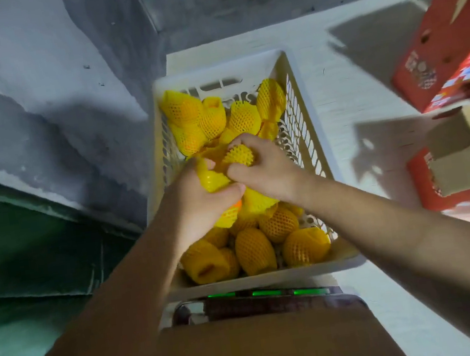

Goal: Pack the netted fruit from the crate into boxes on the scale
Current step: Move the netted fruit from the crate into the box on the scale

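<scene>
Yellow mesh-netted fruit point(255, 253); cream slotted crate point(303, 114); red boxes point(434, 59).

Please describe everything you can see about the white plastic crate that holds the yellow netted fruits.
The crate is a long rectangular basket that looks like white or cream plastic, with slotted lattice walls, a solid thick rim and a handle slot in its far end wall. It stands open-topped on a white surface beside a grey wall, its near end close to the scale with green lights. Netted fruit lies piled at both ends. The left hand and right hand reach into its middle, each gripping netted fruit.
</scene>
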A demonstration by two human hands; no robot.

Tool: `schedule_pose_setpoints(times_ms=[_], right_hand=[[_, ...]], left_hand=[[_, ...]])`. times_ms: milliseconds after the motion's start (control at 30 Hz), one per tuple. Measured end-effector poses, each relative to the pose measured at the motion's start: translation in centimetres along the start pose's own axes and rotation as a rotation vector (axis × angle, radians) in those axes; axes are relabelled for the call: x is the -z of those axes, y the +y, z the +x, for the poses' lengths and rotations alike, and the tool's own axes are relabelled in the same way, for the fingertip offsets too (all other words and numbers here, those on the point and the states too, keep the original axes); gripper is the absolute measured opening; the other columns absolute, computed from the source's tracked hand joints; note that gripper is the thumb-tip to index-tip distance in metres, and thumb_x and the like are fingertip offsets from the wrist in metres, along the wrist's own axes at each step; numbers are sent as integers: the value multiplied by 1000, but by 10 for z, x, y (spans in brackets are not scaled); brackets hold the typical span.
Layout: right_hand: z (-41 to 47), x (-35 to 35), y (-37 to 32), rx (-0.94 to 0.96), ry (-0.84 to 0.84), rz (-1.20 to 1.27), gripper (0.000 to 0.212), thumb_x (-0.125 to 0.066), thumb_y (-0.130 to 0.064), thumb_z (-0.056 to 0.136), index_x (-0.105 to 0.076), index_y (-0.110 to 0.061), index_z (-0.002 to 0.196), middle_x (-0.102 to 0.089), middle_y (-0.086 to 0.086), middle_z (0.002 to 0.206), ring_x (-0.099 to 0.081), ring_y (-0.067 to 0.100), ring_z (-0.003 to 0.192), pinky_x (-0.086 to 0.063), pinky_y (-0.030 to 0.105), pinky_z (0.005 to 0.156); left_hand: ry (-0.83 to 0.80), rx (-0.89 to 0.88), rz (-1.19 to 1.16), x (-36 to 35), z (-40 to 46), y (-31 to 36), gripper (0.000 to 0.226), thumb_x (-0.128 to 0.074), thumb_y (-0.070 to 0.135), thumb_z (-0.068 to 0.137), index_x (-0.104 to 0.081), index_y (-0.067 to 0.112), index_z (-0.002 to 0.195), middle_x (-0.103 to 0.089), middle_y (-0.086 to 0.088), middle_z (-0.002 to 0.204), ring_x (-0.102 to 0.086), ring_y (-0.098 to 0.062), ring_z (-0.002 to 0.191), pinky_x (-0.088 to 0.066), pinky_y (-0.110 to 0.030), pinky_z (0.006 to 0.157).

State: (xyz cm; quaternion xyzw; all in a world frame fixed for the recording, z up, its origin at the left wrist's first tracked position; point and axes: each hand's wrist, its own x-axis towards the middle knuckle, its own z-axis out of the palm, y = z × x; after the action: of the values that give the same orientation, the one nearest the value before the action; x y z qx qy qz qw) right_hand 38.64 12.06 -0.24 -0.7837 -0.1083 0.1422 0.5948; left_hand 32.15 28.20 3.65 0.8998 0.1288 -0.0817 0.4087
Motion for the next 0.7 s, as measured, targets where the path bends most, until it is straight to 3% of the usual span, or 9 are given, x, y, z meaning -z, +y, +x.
schedule_pose_setpoints(times_ms=[67, 167, 233, 300, 367, 433, 500, 567, 700], right_hand=[[-26, 3, -28, -55, 37, 188, 29, -71, -41, 71, -73, -32, 99, -74, -13, 94, -68, 5, 93, -55, 31, 83], [-73, 12, -75, -47, 47, 268, 35, -73, -53, 65, -74, -35, 94, -74, -4, 102, -68, 23, 108, -53, 52, 103], [-111, 18, -104, 37, 24, 242, 30, -73, -55, 70, -75, -33, 90, -73, -9, 96, -67, 17, 104, -51, 44, 104], [-153, 15, -127, 184, -22, 78, 22, -75, -47, 79, -73, -29, 94, -71, -16, 92, -64, 5, 95, -50, 24, 92], [-192, 3, -140, 288, -111, -137, 36, -80, -36, 83, -69, -27, 116, -69, -15, 101, -63, 2, 99, -48, 21, 89], [-222, -15, -144, 342, -207, -362, 67, -85, -40, 81, -56, -33, 141, -62, -16, 117, -58, 1, 113, -46, 23, 99], [-243, -32, -142, 321, -221, -493, 88, -86, -48, 79, -39, -41, 153, -50, -11, 122, -53, 7, 115, -47, 32, 101], [-257, -46, -143, 286, -158, -507, 91, -86, -50, 79, -34, -45, 154, -47, -10, 127, -53, 10, 117, -48, 40, 102], [-276, -54, -145, 245, -116, -340, 71, -86, -35, 84, -48, -37, 143, -61, -8, 123, -59, 7, 113, -50, 35, 100]], left_hand=[[39, -2, -286, 14, -33, 21, 61, -78, 71, 55, -69, 45, 109, -76, 20, 104, -71, 0, 100, -56, -23, 82], [27, 181, -799, 28, -84, 30, 90, -83, 72, 55, -65, 32, 134, -74, 0, 127, -71, -23, 118, -58, -49, 97], [-103, 237, -1104, 37, -122, 31, 80, -77, 71, 74, -62, 30, 141, -71, -6, 132, -71, -27, 116, -58, -51, 94], [-169, 225, -1291, 41, -155, 30, 63, -60, 70, 90, -68, 27, 136, -75, -4, 123, -74, -20, 105, -62, -40, 85], [-152, 231, -1340, 43, -183, 29, 65, -51, 70, 94, -65, 24, 138, -77, -6, 120, -77, -21, 105, -64, -39, 80], [-182, 269, -1308, 43, -209, 27, 70, -53, 75, 87, -64, 27, 137, -77, -6, 122, -76, -25, 108, -64, -45, 77], [-174, 232, -1240, 45, -233, 20, 71, -54, 75, 88, -64, 27, 139, -75, -3, 128, -73, -18, 113, -62, -41, 84], [-199, 162, -1233, 50, -252, 14, 65, -50, 68, 97, -59, 24, 145, -71, -3, 137, -69, -15, 123, -57, -39, 100], [-309, 107, -1281, 60, -278, -8, 56, -48, 56, 101, -53, 25, 148, -67, -2, 142, -65, -21, 130, -44, -44, 112]])
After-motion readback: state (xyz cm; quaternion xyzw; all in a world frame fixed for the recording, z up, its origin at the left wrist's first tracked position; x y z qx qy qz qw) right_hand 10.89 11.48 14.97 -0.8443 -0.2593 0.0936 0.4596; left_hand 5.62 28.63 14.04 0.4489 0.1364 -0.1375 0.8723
